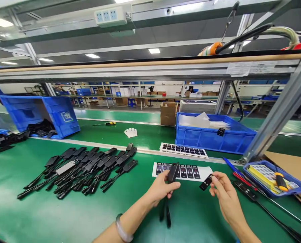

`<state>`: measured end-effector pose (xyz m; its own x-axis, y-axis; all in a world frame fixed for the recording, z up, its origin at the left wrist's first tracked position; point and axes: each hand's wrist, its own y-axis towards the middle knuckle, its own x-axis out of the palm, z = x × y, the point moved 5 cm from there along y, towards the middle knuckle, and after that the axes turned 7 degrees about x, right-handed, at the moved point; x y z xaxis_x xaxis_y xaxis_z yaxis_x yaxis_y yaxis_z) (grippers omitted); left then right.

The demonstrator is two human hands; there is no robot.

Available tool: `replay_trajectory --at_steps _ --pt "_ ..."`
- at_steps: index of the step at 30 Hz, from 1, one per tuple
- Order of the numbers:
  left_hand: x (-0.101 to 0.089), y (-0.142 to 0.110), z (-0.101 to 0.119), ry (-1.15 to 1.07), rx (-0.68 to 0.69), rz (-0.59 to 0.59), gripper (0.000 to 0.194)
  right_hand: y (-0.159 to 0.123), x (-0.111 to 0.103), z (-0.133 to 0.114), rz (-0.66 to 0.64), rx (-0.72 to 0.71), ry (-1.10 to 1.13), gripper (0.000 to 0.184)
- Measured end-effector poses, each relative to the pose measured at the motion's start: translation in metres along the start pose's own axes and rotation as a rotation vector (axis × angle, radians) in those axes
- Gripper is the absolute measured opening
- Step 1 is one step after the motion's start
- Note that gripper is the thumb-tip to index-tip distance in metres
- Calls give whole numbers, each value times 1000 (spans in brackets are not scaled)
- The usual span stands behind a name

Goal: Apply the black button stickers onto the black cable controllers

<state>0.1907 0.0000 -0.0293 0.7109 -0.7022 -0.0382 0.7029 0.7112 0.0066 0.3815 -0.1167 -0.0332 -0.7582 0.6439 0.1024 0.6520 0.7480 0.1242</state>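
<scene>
My left hand (pixel 161 187) is closed round a black controller box (pixel 173 171) with cables, which dangle below the palm. Between the thumb and fingers of my right hand (pixel 224 192) is a small black label (pixel 206 182) with pale printed marks. The two things are held apart. Behind my left hand lies a label sheet (pixel 189 171) with a row of black labels; its right end is bare white. To the left, a heap of black controllers (pixel 97 162) with cables covers the green bench, with one pale one (pixel 65 167) among them.
A second label sheet (pixel 183 150) lies behind, before a blue bin (pixel 216 140) of white sheets. At right are a small blue tray (pixel 274 179), pens (pixel 237 172) and another cabled controller (pixel 245 190). A tipped blue crate (pixel 61 118), a glove (pixel 130 132) and a screwdriver (pixel 110 123) lie farther left.
</scene>
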Motion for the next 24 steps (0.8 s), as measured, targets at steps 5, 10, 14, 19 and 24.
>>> replay_trajectory --at_steps 5,10,14,19,24 --pt "44 -17 -26 -511 -183 -50 48 -6 13 0 -95 -16 -43 29" --pt "54 -26 -22 -549 -175 -118 45 -10 19 2 -117 12 -70 30" --pt "57 -28 -20 -531 -160 -167 49 -14 23 1 -140 12 -93 29" --pt "64 -29 -19 -521 -145 -256 56 -20 30 -1 -172 -11 -166 26" --pt "68 -31 -19 -540 -152 -287 56 -23 34 -2 -188 -18 -209 26"
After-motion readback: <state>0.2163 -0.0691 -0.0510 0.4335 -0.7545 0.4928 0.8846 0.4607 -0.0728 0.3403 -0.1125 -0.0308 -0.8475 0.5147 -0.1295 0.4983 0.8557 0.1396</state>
